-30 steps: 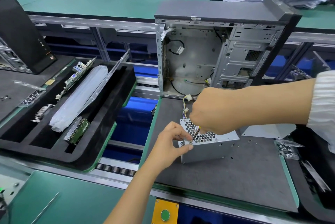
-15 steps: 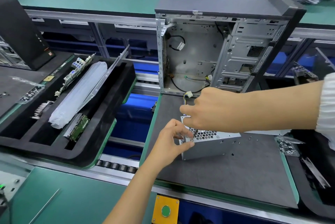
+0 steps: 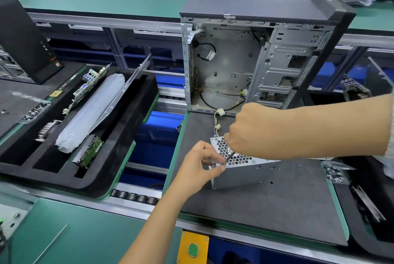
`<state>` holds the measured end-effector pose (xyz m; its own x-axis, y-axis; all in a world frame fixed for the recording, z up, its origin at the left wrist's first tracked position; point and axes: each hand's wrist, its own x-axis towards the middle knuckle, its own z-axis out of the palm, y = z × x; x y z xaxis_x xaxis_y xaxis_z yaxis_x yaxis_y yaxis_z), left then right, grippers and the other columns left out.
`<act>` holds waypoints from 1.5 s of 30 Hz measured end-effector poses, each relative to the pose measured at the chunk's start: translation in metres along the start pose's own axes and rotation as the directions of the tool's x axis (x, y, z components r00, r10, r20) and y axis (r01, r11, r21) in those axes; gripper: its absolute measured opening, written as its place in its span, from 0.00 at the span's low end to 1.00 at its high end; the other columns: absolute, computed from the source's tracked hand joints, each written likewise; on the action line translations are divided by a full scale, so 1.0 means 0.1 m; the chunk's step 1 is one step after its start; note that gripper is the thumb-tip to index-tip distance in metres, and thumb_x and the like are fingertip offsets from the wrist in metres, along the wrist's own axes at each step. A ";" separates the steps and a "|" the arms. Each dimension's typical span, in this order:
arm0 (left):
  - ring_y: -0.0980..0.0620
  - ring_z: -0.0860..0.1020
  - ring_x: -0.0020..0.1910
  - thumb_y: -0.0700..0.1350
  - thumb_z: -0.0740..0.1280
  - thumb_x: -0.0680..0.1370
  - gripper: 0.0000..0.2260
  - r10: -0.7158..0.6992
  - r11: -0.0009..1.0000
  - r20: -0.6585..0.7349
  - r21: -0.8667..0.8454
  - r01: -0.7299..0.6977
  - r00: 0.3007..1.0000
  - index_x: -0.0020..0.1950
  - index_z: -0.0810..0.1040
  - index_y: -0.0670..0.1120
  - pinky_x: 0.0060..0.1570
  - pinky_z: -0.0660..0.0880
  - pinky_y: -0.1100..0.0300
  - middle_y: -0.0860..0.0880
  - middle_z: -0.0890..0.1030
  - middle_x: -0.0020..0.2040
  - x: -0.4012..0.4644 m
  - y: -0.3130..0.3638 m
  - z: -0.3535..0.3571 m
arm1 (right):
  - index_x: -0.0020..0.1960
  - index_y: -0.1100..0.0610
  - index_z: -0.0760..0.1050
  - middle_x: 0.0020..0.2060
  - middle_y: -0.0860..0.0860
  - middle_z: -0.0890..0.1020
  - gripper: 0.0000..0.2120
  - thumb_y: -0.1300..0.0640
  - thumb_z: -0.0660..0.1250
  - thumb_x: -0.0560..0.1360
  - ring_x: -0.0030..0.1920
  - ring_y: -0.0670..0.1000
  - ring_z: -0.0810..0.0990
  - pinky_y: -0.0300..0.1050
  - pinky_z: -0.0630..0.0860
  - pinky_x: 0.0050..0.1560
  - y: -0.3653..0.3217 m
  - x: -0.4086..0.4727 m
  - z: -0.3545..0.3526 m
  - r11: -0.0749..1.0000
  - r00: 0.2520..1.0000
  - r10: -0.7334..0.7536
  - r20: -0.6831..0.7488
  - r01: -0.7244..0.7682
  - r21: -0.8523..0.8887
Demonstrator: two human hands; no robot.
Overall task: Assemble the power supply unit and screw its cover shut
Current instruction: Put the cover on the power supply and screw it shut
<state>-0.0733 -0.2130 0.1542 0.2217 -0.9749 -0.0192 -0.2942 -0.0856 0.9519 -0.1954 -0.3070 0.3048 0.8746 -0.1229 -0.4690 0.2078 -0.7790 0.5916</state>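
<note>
A silver power supply unit [image 3: 241, 173] with a honeycomb-perforated cover sits on the dark grey mat [image 3: 277, 210]. Coloured wires [image 3: 217, 124] run from its back toward the case. My right hand [image 3: 253, 129] is fisted around a screwdriver [image 3: 228, 158] whose tip touches the cover's near-left corner. My left hand [image 3: 201, 165] pinches that same corner of the unit, fingertips beside the screwdriver tip. The screw itself is too small to make out.
An open computer case [image 3: 266, 58] stands upright behind the unit. Loose screws [image 3: 292, 163] and a bag of screws [image 3: 335, 173] lie to the right. A black foam tray [image 3: 119, 157] with boards and a drive lies at left. A green button [image 3: 193, 249] sits at the front edge.
My right hand has shifted slightly right and back while keeping the screwdriver on the cover corner. My left hand stays pinched on the same corner.
</note>
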 end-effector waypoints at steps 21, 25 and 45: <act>0.60 0.78 0.42 0.37 0.77 0.70 0.09 -0.046 0.996 -0.100 0.067 0.053 0.994 0.37 0.83 0.51 0.47 0.77 0.63 0.53 0.77 0.46 -0.01 0.15 0.06 | 0.34 0.57 0.57 0.30 0.50 0.66 0.14 0.67 0.60 0.73 0.40 0.55 0.71 0.42 0.63 0.31 0.04 0.00 0.06 0.994 1.000 0.026 -0.012 -0.024 0.104; 0.59 0.77 0.42 0.37 0.77 0.71 0.08 -0.067 0.995 -0.115 0.070 0.075 0.991 0.38 0.84 0.50 0.50 0.78 0.58 0.56 0.75 0.43 -0.02 0.16 0.08 | 0.42 0.56 0.68 0.36 0.50 0.74 0.07 0.66 0.61 0.71 0.27 0.51 0.66 0.40 0.54 0.26 0.02 0.02 -0.02 0.997 0.999 0.040 -0.037 -0.037 0.074; 0.60 0.76 0.44 0.41 0.76 0.72 0.06 -0.056 0.982 -0.298 0.158 0.107 0.953 0.38 0.82 0.49 0.40 0.72 0.71 0.55 0.77 0.44 -0.08 0.11 0.25 | 0.56 0.49 0.66 0.48 0.48 0.76 0.13 0.42 0.58 0.78 0.49 0.55 0.78 0.44 0.65 0.34 0.06 -0.19 0.45 0.800 0.914 0.405 -0.009 -0.350 0.488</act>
<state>-0.1019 -0.2113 0.1569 0.5048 -0.8630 0.0195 -0.4121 -0.2211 0.8839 -0.2302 -0.3374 0.2880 0.8878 -0.4223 -0.1831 -0.3532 -0.8801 0.3173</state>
